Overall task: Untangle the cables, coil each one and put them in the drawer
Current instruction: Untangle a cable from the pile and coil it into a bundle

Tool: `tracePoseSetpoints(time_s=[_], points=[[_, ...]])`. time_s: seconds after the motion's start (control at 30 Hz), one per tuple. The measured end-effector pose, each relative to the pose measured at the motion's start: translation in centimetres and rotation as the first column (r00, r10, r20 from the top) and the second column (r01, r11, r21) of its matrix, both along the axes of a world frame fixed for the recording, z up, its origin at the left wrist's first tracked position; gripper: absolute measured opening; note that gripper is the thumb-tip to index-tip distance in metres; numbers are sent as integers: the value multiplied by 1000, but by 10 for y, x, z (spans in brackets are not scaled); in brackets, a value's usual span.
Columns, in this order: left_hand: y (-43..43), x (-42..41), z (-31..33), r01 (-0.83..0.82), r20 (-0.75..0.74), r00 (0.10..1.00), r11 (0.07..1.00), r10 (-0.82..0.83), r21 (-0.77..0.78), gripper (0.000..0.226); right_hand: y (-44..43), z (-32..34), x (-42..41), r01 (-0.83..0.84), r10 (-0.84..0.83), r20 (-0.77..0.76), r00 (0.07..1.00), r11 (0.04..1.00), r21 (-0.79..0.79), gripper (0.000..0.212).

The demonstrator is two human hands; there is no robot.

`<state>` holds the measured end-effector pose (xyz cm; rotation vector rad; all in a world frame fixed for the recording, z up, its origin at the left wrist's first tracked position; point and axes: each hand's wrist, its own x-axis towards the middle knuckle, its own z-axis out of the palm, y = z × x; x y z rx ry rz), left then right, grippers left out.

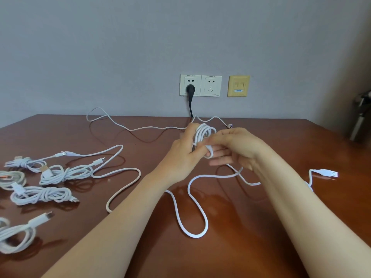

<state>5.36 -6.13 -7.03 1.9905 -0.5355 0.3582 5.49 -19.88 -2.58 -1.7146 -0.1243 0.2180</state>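
Coiled cables (42, 194) lie at the table's (261, 227) left edge. Near its middle, the left hand (183, 155) grips the white cable's coil (203, 133), fingers curled through the turns. The right hand (239, 149) pinches one loop. Risk: the slack tail (195, 234) crosses itself before the USB plug (329, 173), so pulling may knot it.

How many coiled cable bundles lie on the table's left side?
5, all far left: rear bundle farthest back; beige-plug bundle right of it; edge bundle cut by the frame; middle bundle below those; front bundle nearest the camera. More may lie outside the frame.
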Motion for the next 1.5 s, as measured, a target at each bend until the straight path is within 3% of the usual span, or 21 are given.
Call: tracePoseSetpoints(time_s=[0.4,0.6,0.7,0.8,0.93,1.07,1.13,1.3,1.5], points=[[-3,-1,4,16,29,999,1000,-16,-22,32,0,-3,2,52,-39,-48,998,947,317,6],[-3,8,4,-29,-27,999,970,23,-243,26,8,-10,5,-137,142,23,990,878,459,15],[1,11,1,-15,-51,999,968,2,-250,21,6,-12,6,-167,154,64,986,924,345,10],[0,10,-1,33,-42,998,981,-42,-189,23,7,-19,7,-72,52,100,994,974,214,11],[-4,7,3,52,-15,998,986,-55,-158,31,11,-23,8,7,-61,244,968,977,215,17],[-6,8,5,64,-22,997,979,-69,-194,16,20,-27,11,84,-158,370,916,974,209,15],[-5,11,2,68,-34,997,980,-76,-186,19,23,-30,13,123,-190,372,909,973,196,14],[3,20,3,46,-38,997,944,-62,-328,16,21,-33,15,72,-161,288,944,953,296,23],[8,23,6,-89,-145,989,849,16,-521,9,32,-37,8,-64,-12,268,963,961,271,16]])
